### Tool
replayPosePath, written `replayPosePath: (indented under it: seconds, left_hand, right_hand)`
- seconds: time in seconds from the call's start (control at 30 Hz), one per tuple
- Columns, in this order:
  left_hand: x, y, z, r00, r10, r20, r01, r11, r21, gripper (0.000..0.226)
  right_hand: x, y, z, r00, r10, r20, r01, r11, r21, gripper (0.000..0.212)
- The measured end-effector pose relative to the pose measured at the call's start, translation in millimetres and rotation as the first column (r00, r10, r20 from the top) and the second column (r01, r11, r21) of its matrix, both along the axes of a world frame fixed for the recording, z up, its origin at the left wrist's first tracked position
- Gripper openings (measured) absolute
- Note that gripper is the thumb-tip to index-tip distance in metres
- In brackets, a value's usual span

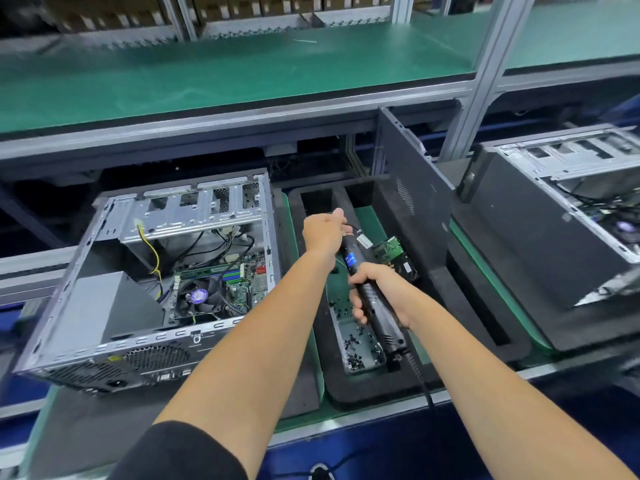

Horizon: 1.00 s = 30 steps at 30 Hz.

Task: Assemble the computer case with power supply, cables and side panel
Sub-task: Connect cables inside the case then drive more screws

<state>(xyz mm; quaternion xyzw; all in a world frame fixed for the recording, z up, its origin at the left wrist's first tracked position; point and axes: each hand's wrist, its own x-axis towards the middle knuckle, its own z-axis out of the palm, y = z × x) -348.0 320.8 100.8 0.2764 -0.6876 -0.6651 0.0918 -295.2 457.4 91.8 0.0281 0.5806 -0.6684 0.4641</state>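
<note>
I see the open computer case (149, 282) lying on its side at the left of the green bench (242, 74), power supply (104, 306) in its near corner. The dark side panel (412, 188) stands upright between it and a second case (554, 216). My right hand (375, 292) wraps its fingers around the black electric screwdriver (367, 282), above a tray of screws (360, 344). My left hand (323, 232) pinches the screwdriver's tip end, fingers closed.
</note>
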Motion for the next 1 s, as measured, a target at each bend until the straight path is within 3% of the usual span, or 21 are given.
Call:
replayPosePath:
  seconds: [0.1,0.3,0.43,0.53,0.77,0.87,1.0]
  left_hand:
    - [14.8,-5.8,22.8,0.996,-0.074,-0.052,0.074,0.997,-0.002,0.032]
    - [53.3,-7.3,48.3,0.981,0.139,-0.137,-0.119,0.983,0.14,0.034]
    - [88.2,-25.4,47.9,0.97,0.195,-0.146,-0.186,0.98,0.075,0.032]
    - [113.1,-46.0,48.3,0.965,0.231,-0.129,-0.211,0.966,0.149,0.031]
    - [163.2,-111.7,47.5,0.944,0.309,-0.116,-0.304,0.951,0.058,0.032]
    - [185.0,-144.2,45.1,0.942,0.307,-0.137,-0.3,0.951,0.071,0.035]
    - [208.2,-178.7,36.1,0.955,0.282,-0.095,-0.286,0.958,-0.027,0.037]
  right_hand:
    - [12.4,-4.3,14.7,0.999,0.024,-0.023,-0.025,0.999,-0.04,0.014]
    - [43.4,-16.3,30.5,0.998,0.023,-0.056,-0.031,0.989,-0.144,0.014]
    - [69.3,-38.2,34.7,0.996,0.051,-0.07,-0.062,0.985,-0.162,0.016]
    - [89.2,-57.6,33.4,0.991,0.081,-0.108,-0.095,0.987,-0.126,0.017]
    - [133.0,-122.6,38.1,0.985,0.137,-0.109,-0.145,0.987,-0.074,0.014]
    - [157.8,-155.3,36.1,0.986,0.132,-0.1,-0.139,0.988,-0.07,0.013]
    - [187.1,-190.1,27.6,0.993,0.098,-0.072,-0.105,0.99,-0.098,0.014]
